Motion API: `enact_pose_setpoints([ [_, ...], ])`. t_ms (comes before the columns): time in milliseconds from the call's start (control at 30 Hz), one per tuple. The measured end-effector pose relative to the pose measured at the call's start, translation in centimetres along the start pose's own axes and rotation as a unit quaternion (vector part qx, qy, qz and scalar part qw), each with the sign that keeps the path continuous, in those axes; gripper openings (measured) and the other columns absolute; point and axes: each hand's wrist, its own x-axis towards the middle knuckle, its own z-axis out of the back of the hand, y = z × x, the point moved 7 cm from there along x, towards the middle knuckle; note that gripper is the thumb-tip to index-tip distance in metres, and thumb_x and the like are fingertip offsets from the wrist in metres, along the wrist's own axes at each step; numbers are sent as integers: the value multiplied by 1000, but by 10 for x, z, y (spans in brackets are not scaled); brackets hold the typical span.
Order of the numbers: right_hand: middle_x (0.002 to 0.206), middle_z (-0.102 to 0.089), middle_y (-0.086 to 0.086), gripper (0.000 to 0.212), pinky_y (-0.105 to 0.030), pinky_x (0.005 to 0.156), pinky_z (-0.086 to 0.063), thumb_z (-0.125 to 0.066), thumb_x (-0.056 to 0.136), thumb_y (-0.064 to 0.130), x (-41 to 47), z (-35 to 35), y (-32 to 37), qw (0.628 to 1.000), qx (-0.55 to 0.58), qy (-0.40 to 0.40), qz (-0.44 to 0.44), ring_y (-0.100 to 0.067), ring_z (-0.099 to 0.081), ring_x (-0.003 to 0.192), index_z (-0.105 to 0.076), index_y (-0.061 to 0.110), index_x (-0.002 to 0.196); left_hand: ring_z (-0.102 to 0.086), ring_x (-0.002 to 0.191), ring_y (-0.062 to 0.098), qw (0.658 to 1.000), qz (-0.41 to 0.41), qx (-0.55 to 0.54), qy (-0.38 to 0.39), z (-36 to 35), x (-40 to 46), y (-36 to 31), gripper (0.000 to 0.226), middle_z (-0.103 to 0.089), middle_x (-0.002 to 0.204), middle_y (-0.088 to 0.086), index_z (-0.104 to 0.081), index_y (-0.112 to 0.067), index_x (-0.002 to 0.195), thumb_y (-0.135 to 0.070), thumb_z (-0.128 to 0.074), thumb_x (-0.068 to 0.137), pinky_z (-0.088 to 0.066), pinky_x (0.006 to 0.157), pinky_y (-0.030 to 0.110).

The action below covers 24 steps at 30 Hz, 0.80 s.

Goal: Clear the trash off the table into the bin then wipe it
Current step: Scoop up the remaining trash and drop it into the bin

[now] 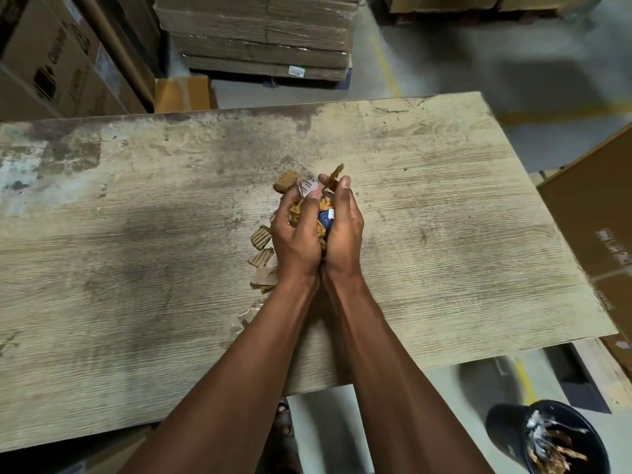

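Both hands meet over the middle of the desk (444, 186), heels pressed together and fingers curled inward to cup a heap of trash (316, 213) between them. The left hand (295, 234) closes around the left side of the heap, and the right hand (343, 230) closes around the right side, its fingertips reaching over the far top. The heap is mostly torn brown cardboard, with a blue piece (325, 218) showing in the gap between the palms and a pale printed slip (307, 188) at the far edge by the left fingertips. A brown strip (337, 172) sticks up above the right fingers. A small cardboard chunk (285, 183) lies just beyond the left hand, whether on the desk or on the heap cannot be told. More scraps (261, 248) of ribbed cardboard and torn paper lie on the desk just left of the left wrist, and a pale shred (248, 314) lies nearer, beside the left forearm. The desk top is worn, pale wood grain with dark stains toward its far left. A black bin (502, 429) stands on the floor at the near right, below the desk's near edge, already holding paper and cardboard bits. Stacked cartons (260, 35) stand on the floor beyond the desk.
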Motion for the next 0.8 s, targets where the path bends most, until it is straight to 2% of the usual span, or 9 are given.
enact_pose_setpoints([
  [133,94,-78,-4,38,-23,80,-59,-48,115,33,-4,6,4,999,48,-6,-7,-14,-75,90,-70,4,106,-77,100,23,1000,-15,13,24,-7,-6,-1,19,-83,106,1,-82,-17,110,-19,-66,100,-59,90,38],
  [200,81,-74,0,30,-21,71,-57,-56,113,22,-2,10,3,997,67,-25,-25,-10,-72,76,-68,8,88,-75,97,19,999,-12,8,32,-11,-9,-1,18,-82,106,3,-82,-17,106,-21,-66,97,-58,88,37],
  [267,68,-66,5,39,-22,64,-52,-61,108,6,1,14,3,997,67,-39,-27,-6,-64,65,-63,16,70,-74,100,20,999,-24,14,29,-14,-11,-2,21,-80,111,9,-81,-17,105,-27,-66,94,-57,88,36],
  [367,65,-64,8,32,-19,60,-50,-59,105,-3,3,21,1,997,67,-39,-21,-4,-60,60,-56,12,78,-75,107,25,998,-38,17,40,-20,-13,-2,26,-80,111,6,-80,-21,106,-41,-64,100,-59,94,40],
  [467,82,-68,2,15,-20,68,-54,-57,106,-3,-1,29,5,996,73,-47,8,-7,-65,73,-61,11,102,-76,101,21,999,-20,11,41,-23,-16,1,39,-80,103,2,-79,-17,102,-51,-60,103,-57,92,40],
  [567,108,-75,-1,28,-28,87,-58,-53,106,-4,-3,34,8,997,65,-37,34,-13,-71,101,-72,8,123,-67,89,17,999,-9,9,39,-27,-19,6,30,-75,91,2,-74,-15,86,-41,-65,100,-52,87,40],
  [667,123,-77,-9,35,-50,107,-55,-50,102,-2,-3,42,8,997,63,-20,50,-31,-69,123,-80,11,116,-67,88,17,999,6,6,36,-32,-25,11,19,-76,92,2,-77,-18,86,-31,-66,94,-53,86,41],
  [700,124,-77,-12,35,-52,109,-54,-50,101,-2,-3,46,9,997,61,-18,54,-35,-69,125,-81,11,112,-69,90,17,999,4,11,39,-35,-28,11,17,-77,95,3,-78,-18,90,-28,-65,95,-55,86,41],
  [800,112,-78,-13,23,-36,98,-59,-55,104,-2,-3,60,14,995,75,-30,53,-27,-73,110,-78,1,108,-70,90,13,998,-3,31,48,-46,-36,10,17,-78,99,3,-78,-9,102,-18,-63,102,-55,82,33],
])
